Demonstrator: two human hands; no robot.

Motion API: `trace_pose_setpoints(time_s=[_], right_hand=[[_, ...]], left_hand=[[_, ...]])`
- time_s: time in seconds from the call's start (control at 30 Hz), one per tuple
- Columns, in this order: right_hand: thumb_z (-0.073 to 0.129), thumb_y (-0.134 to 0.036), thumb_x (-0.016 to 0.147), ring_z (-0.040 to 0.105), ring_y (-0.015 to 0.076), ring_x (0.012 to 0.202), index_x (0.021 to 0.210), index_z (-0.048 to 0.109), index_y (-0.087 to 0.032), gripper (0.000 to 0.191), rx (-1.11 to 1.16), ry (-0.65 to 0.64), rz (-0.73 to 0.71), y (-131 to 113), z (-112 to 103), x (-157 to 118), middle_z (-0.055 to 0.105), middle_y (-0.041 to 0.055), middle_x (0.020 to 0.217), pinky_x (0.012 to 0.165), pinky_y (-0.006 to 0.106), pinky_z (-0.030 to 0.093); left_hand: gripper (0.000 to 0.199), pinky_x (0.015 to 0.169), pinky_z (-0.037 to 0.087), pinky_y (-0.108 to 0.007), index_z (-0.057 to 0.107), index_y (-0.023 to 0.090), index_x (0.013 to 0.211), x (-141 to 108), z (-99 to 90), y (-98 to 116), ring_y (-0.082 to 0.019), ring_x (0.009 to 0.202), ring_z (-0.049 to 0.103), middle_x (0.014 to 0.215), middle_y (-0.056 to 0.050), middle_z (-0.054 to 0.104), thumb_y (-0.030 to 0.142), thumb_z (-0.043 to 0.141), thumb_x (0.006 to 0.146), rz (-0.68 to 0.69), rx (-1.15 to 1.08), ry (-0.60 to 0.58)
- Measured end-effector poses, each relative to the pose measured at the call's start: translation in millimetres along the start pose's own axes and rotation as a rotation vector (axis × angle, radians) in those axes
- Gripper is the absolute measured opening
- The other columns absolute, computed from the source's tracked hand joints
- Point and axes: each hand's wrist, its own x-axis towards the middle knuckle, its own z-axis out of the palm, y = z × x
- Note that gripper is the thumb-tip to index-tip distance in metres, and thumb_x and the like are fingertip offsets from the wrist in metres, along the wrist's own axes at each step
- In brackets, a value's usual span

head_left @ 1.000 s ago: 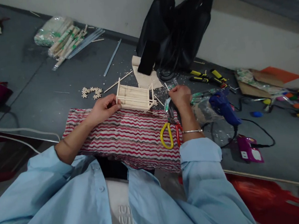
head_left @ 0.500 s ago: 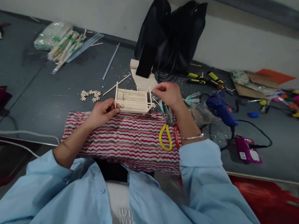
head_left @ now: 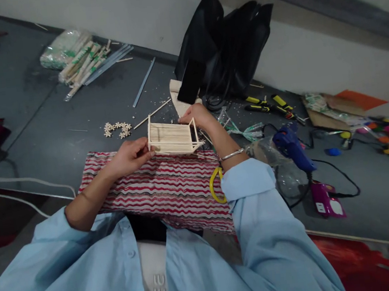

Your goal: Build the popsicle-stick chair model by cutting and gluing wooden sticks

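Observation:
A small model made of pale wooden sticks [head_left: 172, 137], with a flat slatted panel and upright posts at its ends, rests at the edge of a red-and-white striped cloth [head_left: 157, 191]. My left hand [head_left: 131, 156] pinches its near left corner between thumb and fingers. Beyond the model's far right side is my right hand [head_left: 196, 114], its fingers drawn together close to the table; whatever may be between the fingertips is too small to see. Under my right forearm, scissors show one yellow handle loop [head_left: 213, 190]. Flower-shaped wooden pieces [head_left: 118, 128] lie to the left.
A phone [head_left: 191, 82] leans against a black bag [head_left: 225, 45]. Bagged sticks [head_left: 79, 60] and a loose stick [head_left: 152, 113] lie leftward. On the right are a blue glue gun [head_left: 292, 147] with its cord, yellow-black pliers [head_left: 258, 104], a purple box [head_left: 327, 201] and colourful pompoms.
My right hand has moved left and away from me, from beside the model's right post to behind its far edge. My left hand keeps its hold on the corner.

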Motion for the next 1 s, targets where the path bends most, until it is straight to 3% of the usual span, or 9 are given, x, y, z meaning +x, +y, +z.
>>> trace_pose_setpoints(time_s=[0.07, 0.17, 0.27, 0.37, 0.47, 0.53, 0.63, 0.8, 1.0], right_hand=[[0.070, -0.018, 0.068, 0.051, 0.0129, 0.051, 0.055, 0.061, -0.016, 0.016, 0.095, 0.049, 0.017, -0.3, -5.4, -4.1, 0.050, -0.0020, 0.045, 0.049, 0.024, 0.040], [0.066, -0.020, 0.073, 0.046, 0.0069, 0.044, 0.063, 0.059, -0.017, 0.013, 0.470, 0.136, 0.077, 0.8, -21.3, -18.0, 0.052, -0.0043, 0.051, 0.040, 0.018, 0.030], [0.069, -0.024, 0.074, 0.049, 0.0051, 0.044, 0.067, 0.057, -0.017, 0.016, 0.765, 0.133, 0.096, 3.9, -37.5, -39.4, 0.061, -0.0024, 0.062, 0.035, 0.015, 0.024], [0.068, -0.027, 0.077, 0.049, 0.0061, 0.043, 0.065, 0.055, -0.018, 0.019, 0.849, 0.146, 0.067, 6.9, -45.9, -68.8, 0.064, 0.0001, 0.064, 0.033, 0.017, 0.023], [0.066, -0.027, 0.080, 0.050, 0.0072, 0.043, 0.070, 0.055, -0.021, 0.016, 0.848, 0.280, -0.065, 8.1, -44.5, -107.2, 0.067, -0.0008, 0.067, 0.034, 0.018, 0.026], [0.064, -0.028, 0.082, 0.053, 0.0081, 0.046, 0.077, 0.057, -0.022, 0.011, 0.751, 0.416, -0.195, 8.5, -38.2, -135.1, 0.067, -0.0022, 0.069, 0.036, 0.019, 0.031], [0.066, -0.023, 0.082, 0.058, 0.0095, 0.056, 0.084, 0.063, -0.022, 0.004, 0.411, 0.585, -0.404, 9.8, -21.9, -169.6, 0.070, -0.0015, 0.079, 0.048, 0.022, 0.044], [0.062, -0.017, 0.090, 0.067, 0.0159, 0.086, 0.099, 0.068, -0.020, 0.011, -0.188, 0.588, -0.808, 9.7, 9.7, -186.6, 0.075, 0.0056, 0.094, 0.077, 0.028, 0.053], [0.055, -0.019, 0.095, 0.064, 0.0188, 0.086, 0.111, 0.067, -0.015, 0.020, -0.580, 0.589, -0.863, 1.4, 30.4, -177.5, 0.074, 0.0089, 0.099, 0.075, 0.031, 0.046]], left_hand=[[0.021, 0.051, 0.031, -0.021, 0.053, 0.018, 0.075, 0.7, 0.6, -0.4, -0.008, 0.051, 0.043, 0.058, 0.005, 0.048, 0.034, 0.056, 0.087, -0.012, -0.001, 0.011], [0.020, 0.052, 0.031, -0.021, 0.054, 0.017, 0.076, 1.8, 0.9, -1.3, -0.008, 0.051, 0.043, 0.057, 0.006, 0.046, 0.034, 0.055, 0.087, -0.029, -0.002, 0.006], [0.021, 0.053, 0.032, -0.021, 0.054, 0.017, 0.076, 2.4, 0.3, -2.7, -0.008, 0.052, 0.042, 0.059, 0.005, 0.046, 0.035, 0.055, 0.087, -0.033, 0.003, 0.002], [0.022, 0.053, 0.032, -0.021, 0.055, 0.016, 0.077, 2.8, -0.6, -4.1, -0.008, 0.052, 0.042, 0.060, 0.005, 0.047, 0.036, 0.056, 0.086, -0.028, 0.001, 0.005], [0.022, 0.053, 0.032, -0.021, 0.056, 0.016, 0.079, 3.1, -0.8, -4.6, -0.008, 0.052, 0.042, 0.059, 0.005, 0.047, 0.037, 0.056, 0.086, -0.032, -0.025, 0.000], [0.022, 0.053, 0.032, -0.021, 0.056, 0.016, 0.079, 3.3, -0.6, -4.8, -0.008, 0.052, 0.041, 0.059, 0.006, 0.046, 0.037, 0.057, 0.085, -0.037, -0.043, 0.002], [0.022, 0.052, 0.031, -0.021, 0.057, 0.015, 0.079, 3.3, 0.1, -6.1, -0.008, 0.052, 0.040, 0.059, 0.005, 0.045, 0.036, 0.058, 0.085, -0.046, -0.068, 0.012], [0.020, 0.052, 0.032, -0.021, 0.058, 0.015, 0.080, 3.1, 0.1, -8.4, -0.009, 0.054, 0.042, 0.060, 0.005, 0.047, 0.035, 0.060, 0.084, -0.036, -0.090, 0.018], [0.019, 0.053, 0.032, -0.021, 0.055, 0.016, 0.076, 3.8, 1.1, -6.8, -0.008, 0.054, 0.041, 0.060, 0.005, 0.046, 0.032, 0.060, 0.083, -0.032, -0.093, 0.031]])
